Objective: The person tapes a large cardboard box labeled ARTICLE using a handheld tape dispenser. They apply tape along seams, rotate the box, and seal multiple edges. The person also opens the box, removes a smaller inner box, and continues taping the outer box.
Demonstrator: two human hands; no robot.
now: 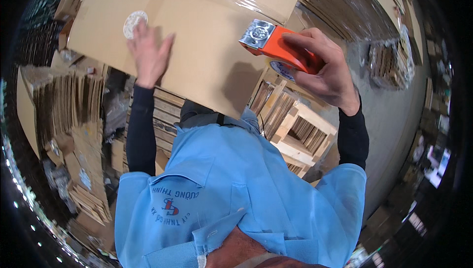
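Note:
A large brown cardboard box [197,36] spreads out in front of me, with shiny clear tape along its far part. My left hand [150,57] lies on its top with fingers spread, the fingertips over the lower edge of a round white sticker [134,24]. In my right hand [327,66] is an orange tape dispenser [278,46] with a silver metal front plate. My fingers wrap round its body, and it hangs above the right edge of the box, casting a shadow on the cardboard. Part of the tape roll shows below my fingers.
Stacked flat cardboard [69,105] stands at the left, and more wrapped cardboard stacks [354,7] at the far right. A wooden pallet frame [300,135] is near my right side. Wooden slats [165,113] show under the near edge of the box. Grey floor [389,115] runs along the right.

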